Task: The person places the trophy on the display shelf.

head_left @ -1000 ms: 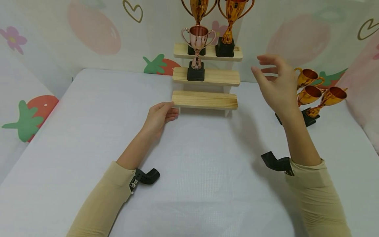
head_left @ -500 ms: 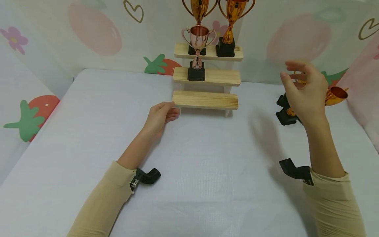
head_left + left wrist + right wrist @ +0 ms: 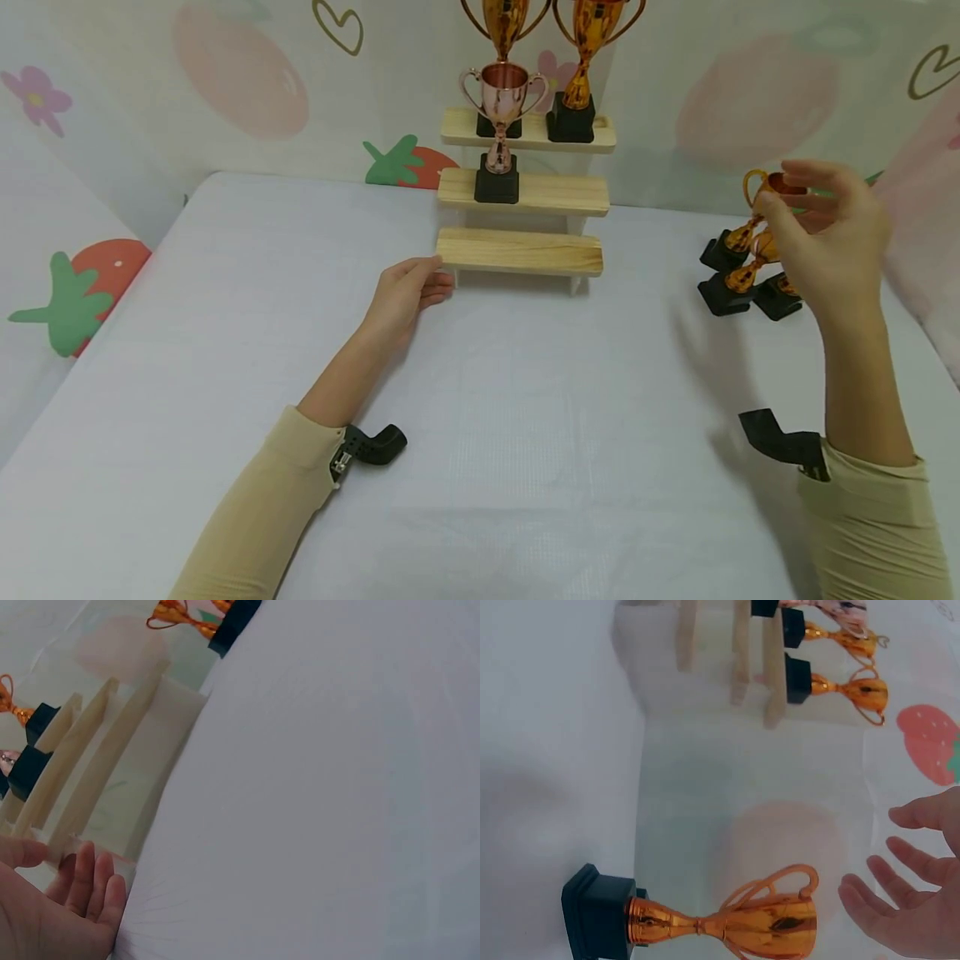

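Observation:
My left hand [image 3: 401, 302] pinches the left end of the lowest step of a three-tier wooden display stand [image 3: 519, 252], thumb at the board and fingers below it. On the middle step stands a rose-gold trophy [image 3: 498, 96]; two gold trophies stand on the top step, one at the right [image 3: 576, 87] and one partly behind the rose-gold cup. Over on the right, my right hand [image 3: 843, 242] hovers beside several gold trophies [image 3: 738, 279] with black bases, partly covering them. Its fingers are relaxed and hold nothing; the right wrist view shows them apart from a gold trophy cup [image 3: 776, 926].
A white cloth [image 3: 487, 433] covers the table. Behind it hangs a pale backdrop [image 3: 315, 150] with strawberry, heart and flower prints. Black wrist mounts [image 3: 375, 446] stick out from both beige sleeves [image 3: 255, 508].
My right hand has moved rightward, from beside the stand to the gold trophies at the right. My left hand has stayed on the lowest step.

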